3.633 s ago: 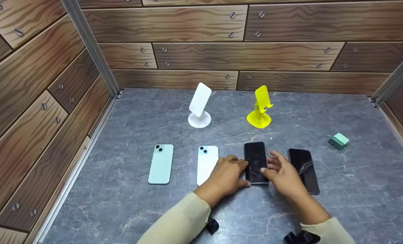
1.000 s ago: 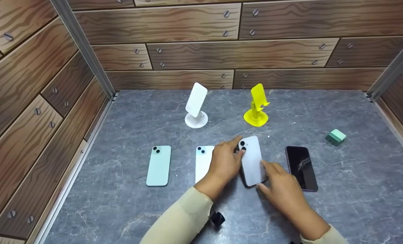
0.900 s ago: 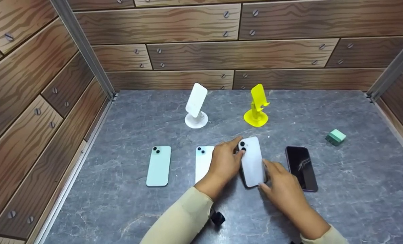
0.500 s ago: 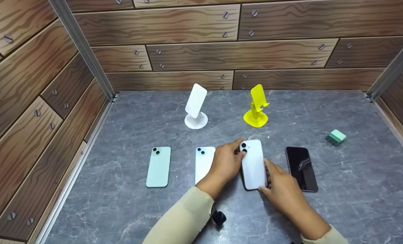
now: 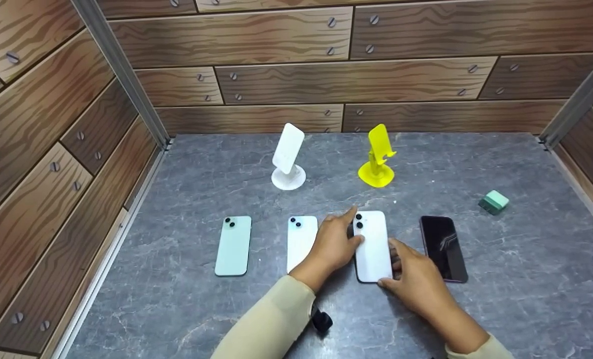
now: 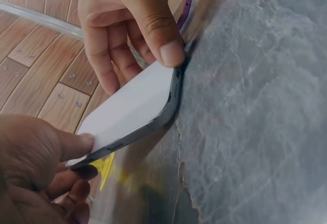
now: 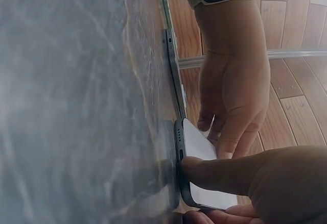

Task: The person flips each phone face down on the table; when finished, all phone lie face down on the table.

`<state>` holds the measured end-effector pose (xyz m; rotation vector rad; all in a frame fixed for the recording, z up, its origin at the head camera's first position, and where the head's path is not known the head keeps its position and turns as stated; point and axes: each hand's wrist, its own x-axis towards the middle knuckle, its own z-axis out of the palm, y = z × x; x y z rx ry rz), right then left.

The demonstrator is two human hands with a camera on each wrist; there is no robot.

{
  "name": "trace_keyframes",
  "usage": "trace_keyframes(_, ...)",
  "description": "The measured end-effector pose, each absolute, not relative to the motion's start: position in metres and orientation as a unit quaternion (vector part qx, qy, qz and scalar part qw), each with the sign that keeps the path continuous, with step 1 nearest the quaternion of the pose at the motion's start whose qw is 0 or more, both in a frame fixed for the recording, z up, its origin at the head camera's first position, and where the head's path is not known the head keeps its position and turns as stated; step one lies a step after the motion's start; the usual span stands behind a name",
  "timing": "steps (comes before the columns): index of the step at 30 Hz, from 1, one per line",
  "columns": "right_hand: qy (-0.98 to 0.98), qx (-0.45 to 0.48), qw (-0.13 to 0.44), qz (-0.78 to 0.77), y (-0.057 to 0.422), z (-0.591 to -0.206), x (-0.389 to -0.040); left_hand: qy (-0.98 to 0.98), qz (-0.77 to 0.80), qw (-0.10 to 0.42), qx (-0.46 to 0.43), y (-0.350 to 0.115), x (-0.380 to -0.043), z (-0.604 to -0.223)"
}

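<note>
A white-backed smartphone point(image 5: 373, 249) lies camera side up at the centre of the table, between both hands. My left hand point(image 5: 331, 244) pinches its upper left edge, thumb point(image 6: 82, 145) on the back and fingers curled under the edge. At the lower right corner my right hand point(image 5: 416, 276) holds it, thumb point(image 7: 214, 174) against the bottom edge and fingers along the right side. In the left wrist view the bottom edge sits close to the table, while the left-hand side tilts up. The screen is hidden underneath.
Left of the hands lie a pale blue phone point(image 5: 301, 239), partly covered by my left hand, and a mint phone point(image 5: 234, 247). A black-screened phone point(image 5: 444, 249) lies right. Behind stand a white phone stand point(image 5: 289, 149) and a yellow one point(image 5: 382, 144); a green block point(image 5: 495, 199) sits far right.
The held smartphone was screen up at first; it has been turned over to show its back. Over the last second it has come down and slightly nearer, straightening, with both hands on it.
</note>
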<state>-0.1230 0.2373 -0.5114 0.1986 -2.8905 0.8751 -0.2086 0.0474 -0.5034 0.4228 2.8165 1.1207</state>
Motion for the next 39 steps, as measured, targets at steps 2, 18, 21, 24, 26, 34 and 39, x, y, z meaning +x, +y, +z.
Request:
trace_keyframes(2,-0.954,0.067,0.06,0.286,0.2371,-0.512,-0.1229,0.924,0.353,0.051,0.137,0.0486,-0.2084,-0.5049)
trace_keyframes(18,-0.965,0.054,0.021,0.256,0.2365,-0.5066,-0.1223,0.939,0.301,0.083,0.146,0.0515,-0.2055,-0.5089)
trace_keyframes(21,-0.965,0.054,0.021,0.255,0.2373,-0.5065,-0.1221,0.944,0.285,0.081,0.148,0.0522,-0.2051,-0.508)
trace_keyframes(24,-0.965,0.052,0.021,0.256,0.2378,-0.5068,-0.1218,0.948,0.269,0.08,0.15,0.053,-0.2052,-0.5083)
trace_keyframes(26,-0.965,0.052,0.021,0.256,0.238,-0.5068,-0.1217,0.95,0.261,0.08,0.153,0.0532,-0.2051,-0.5088)
trace_keyframes(34,-0.965,0.052,0.021,0.257,0.238,-0.5072,-0.1215,0.956,0.23,0.082,0.165,0.0536,-0.2058,-0.5111)
trace_keyframes(39,-0.964,0.054,0.03,0.257,0.2384,-0.5084,-0.121,0.959,0.196,0.053,0.196,0.0523,-0.2048,-0.513)
